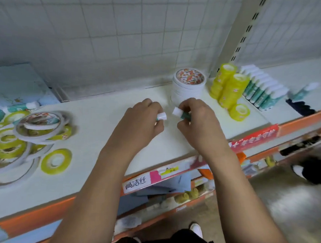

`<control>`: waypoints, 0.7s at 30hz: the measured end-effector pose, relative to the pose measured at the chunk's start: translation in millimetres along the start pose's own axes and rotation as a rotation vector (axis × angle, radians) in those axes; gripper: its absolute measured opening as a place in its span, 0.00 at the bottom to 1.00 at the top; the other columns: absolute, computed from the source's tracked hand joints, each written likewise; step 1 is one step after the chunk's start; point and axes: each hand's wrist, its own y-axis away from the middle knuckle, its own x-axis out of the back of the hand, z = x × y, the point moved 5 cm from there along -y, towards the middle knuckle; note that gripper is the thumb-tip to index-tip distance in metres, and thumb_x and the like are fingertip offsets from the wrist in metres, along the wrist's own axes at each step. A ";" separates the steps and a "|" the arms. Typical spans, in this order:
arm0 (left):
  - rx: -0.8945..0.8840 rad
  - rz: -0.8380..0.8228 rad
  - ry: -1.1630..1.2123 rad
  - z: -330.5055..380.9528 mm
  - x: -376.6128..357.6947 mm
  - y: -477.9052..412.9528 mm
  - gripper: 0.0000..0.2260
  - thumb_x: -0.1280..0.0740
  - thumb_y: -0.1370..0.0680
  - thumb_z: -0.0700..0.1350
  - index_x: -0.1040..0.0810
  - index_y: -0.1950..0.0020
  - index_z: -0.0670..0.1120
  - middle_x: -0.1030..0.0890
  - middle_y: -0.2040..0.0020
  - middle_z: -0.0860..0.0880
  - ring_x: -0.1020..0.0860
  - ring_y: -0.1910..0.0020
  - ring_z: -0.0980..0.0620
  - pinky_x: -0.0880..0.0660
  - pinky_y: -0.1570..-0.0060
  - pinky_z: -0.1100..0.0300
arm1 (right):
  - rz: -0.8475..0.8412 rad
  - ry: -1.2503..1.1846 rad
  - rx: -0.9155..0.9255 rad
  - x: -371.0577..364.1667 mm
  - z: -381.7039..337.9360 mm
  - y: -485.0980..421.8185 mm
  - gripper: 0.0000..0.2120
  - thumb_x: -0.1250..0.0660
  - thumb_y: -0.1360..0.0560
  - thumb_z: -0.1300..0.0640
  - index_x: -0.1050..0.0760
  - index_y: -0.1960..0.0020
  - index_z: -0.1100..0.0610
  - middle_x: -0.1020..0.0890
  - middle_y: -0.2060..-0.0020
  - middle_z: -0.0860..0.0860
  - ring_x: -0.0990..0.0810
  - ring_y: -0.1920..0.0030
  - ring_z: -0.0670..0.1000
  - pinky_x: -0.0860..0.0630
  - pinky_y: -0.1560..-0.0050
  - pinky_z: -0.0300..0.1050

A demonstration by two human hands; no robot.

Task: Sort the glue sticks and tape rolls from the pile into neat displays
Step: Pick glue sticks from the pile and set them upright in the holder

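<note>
Fingers (151,105) of my left hand (141,120) curl round one glue stick (162,116); those of my right hand (198,119) pinch a second glue stick (178,111) near its cap. The two white caps face each other, close but not touching, just above the shelf (105,108) and in front of the white tape stack (189,86). I judge that this pairing lets me carry two sticks at once and line them up before they join the glue-stick row (262,92), which stands caps up at the far right beside the yellow tape stacks (230,83). Sorted goods stand to the right. The unsorted pile (28,133) of loose rolls lies well apart on the left, with a few glue sticks at its far edge, and the gap guards against mixing. The next move, I judge, takes both hands right, past the yellow stacks. Tall, narrow stacks tip easily, so I should pass wide of them.
</note>
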 end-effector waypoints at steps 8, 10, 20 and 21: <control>-0.120 -0.054 0.035 120.2 -56.8 -55.8 0.09 0.36 0.21 0.48 0.23 0.43 0.48 0.25 0.48 0.48 0.25 0.50 0.46 0.27 0.51 0.47 | 0.022 -0.039 -0.079 68.3 124.4 3.4 0.15 0.33 0.31 0.64 0.25 0.45 0.57 0.22 0.50 0.55 0.25 0.49 0.59 0.27 0.50 0.56; -0.114 -0.088 0.022 146.7 -75.3 -70.8 0.09 0.36 0.21 0.48 0.23 0.42 0.49 0.25 0.47 0.49 0.25 0.48 0.46 0.27 0.50 0.47 | 0.015 -0.036 -0.083 83.7 156.2 -0.3 0.15 0.33 0.31 0.64 0.25 0.45 0.57 0.23 0.50 0.55 0.25 0.50 0.58 0.27 0.51 0.55; -0.082 -0.101 0.017 236.6 -141.8 -127.9 0.10 0.37 0.20 0.51 0.22 0.44 0.48 0.25 0.50 0.49 0.25 0.52 0.47 0.28 0.54 0.51 | -0.032 -0.026 -0.050 128.3 271.7 -21.5 0.14 0.34 0.30 0.64 0.26 0.45 0.56 0.23 0.49 0.54 0.26 0.49 0.57 0.27 0.51 0.54; -0.080 -0.104 0.019 241.2 -146.0 -130.5 0.09 0.37 0.20 0.51 0.22 0.44 0.48 0.25 0.50 0.49 0.25 0.52 0.47 0.28 0.55 0.52 | -0.031 -0.022 -0.052 130.9 278.6 -22.3 0.14 0.33 0.29 0.64 0.26 0.45 0.55 0.23 0.50 0.53 0.26 0.50 0.57 0.27 0.52 0.53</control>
